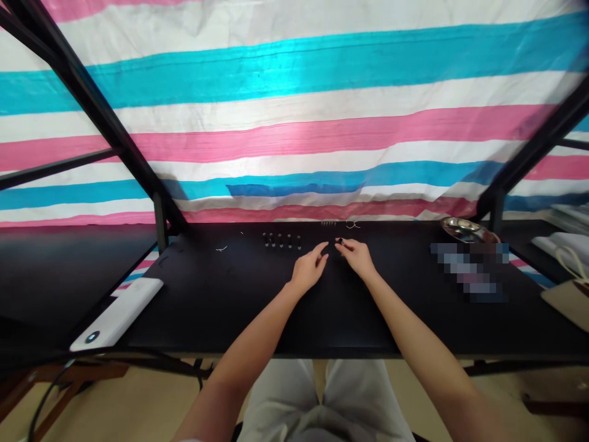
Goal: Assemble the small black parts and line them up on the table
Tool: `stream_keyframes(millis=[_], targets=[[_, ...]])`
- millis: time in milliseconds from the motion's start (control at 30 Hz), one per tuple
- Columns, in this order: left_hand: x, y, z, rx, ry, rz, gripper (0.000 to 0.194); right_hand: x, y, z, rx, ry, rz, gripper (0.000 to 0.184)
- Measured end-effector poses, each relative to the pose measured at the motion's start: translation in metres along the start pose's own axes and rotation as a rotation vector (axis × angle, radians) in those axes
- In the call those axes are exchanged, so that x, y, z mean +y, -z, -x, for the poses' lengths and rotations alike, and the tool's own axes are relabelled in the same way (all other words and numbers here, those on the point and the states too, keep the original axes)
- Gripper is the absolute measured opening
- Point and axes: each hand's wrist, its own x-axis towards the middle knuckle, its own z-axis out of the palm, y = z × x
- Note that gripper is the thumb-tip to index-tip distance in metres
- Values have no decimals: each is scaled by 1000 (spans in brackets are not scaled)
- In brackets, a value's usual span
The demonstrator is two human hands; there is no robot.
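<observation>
Black tabletop (221, 307): spans the view L to R, w/ both hands over its middle.
L hand (309, 270): thumb & index spread, gap facing R; nothing visible btwn them.
R hand (356, 256): fingertips pinched on a sm dark piece (340, 241), just R of the L fingertips, apart from them; too tiny to ID.
Dark cylinders (280, 240): row of five, pale bits at the ends, L of both hands; seem upright, hard to be sure.
Tiny pcs (328, 223): lined up at the far side, beyond the hands; white wire bits (353, 225) just R.
Metal tray (469, 228): far R.
White box (117, 313): near L.
Step in hand: looks like fingertip handling of the dark piece, R hand holding, L hand free close by.
Next move: prob. calls for a light, steady pinch; piece looks easy to drop.
</observation>
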Motion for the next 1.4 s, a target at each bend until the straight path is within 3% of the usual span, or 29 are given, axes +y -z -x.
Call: stream_keyframes(millis=[200,400,567,700,1200,1400], targets=[[4,0,5,35,-90,74,39,-23,-2,18,-103,206,105,29],[1,1,2,78,-5,120,23,-29,-6,21,-192,268,164,28],[0,-1,0,144,90,190,17,-26,-4,20,-110,263,146,33],[2,-1,1,170,70,244,17,-21,1,18,-77,260,209,33],[8,-1,4,129,24,276,20,-18,3,19,-132,318,357,34],[11,-1,6,46,-9,237,20,-28,1,23,-151,364,414,42]])
